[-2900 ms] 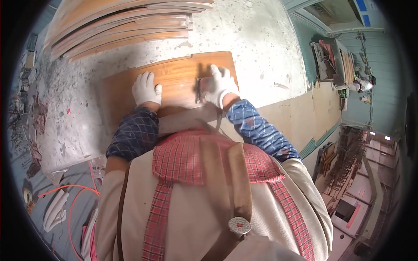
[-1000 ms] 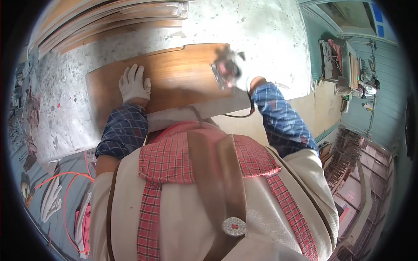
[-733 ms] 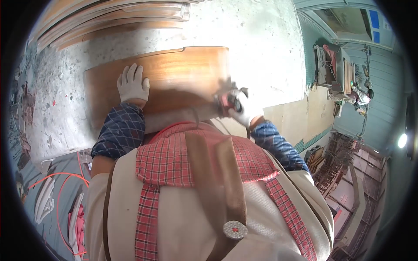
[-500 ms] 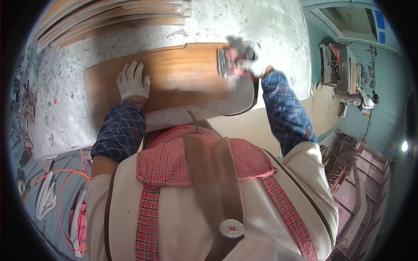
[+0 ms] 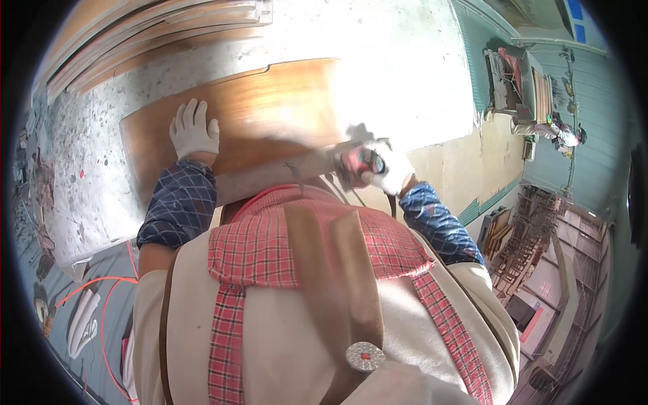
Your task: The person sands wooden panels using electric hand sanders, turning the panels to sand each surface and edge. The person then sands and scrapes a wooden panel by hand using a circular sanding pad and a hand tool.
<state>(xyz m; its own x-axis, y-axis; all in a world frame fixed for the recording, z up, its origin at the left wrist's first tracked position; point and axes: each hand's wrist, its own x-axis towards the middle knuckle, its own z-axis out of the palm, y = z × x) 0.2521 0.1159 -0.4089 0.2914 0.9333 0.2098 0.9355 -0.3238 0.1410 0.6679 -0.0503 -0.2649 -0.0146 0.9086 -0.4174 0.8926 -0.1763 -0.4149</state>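
A curved brown wooden panel (image 5: 270, 101) lies on the pale, speckled worktable (image 5: 378, 61). My left hand (image 5: 194, 128), in a white glove, rests flat on the panel's left part with its fingers stretched out. In my right hand (image 5: 395, 169), also gloved in white, is a red and black power sander (image 5: 360, 162). It is at the table's near edge, off the panel's near right corner, and tilted. The sander is somewhat blurred, and the glove hides part of its body.
Several long wooden pieces (image 5: 162, 40) are stacked at the table's far left. An orange hose (image 5: 101, 324) and white gloves (image 5: 82, 324) are low on the left. Farther right are a loaded rack (image 5: 516, 84), another person (image 5: 563, 133) and stacked wooden frames (image 5: 523, 243).
My right hand has brought the sander from the panel's far right part back toward me, off the panel. My left hand stays flat on the wood. The view has shifted slightly.
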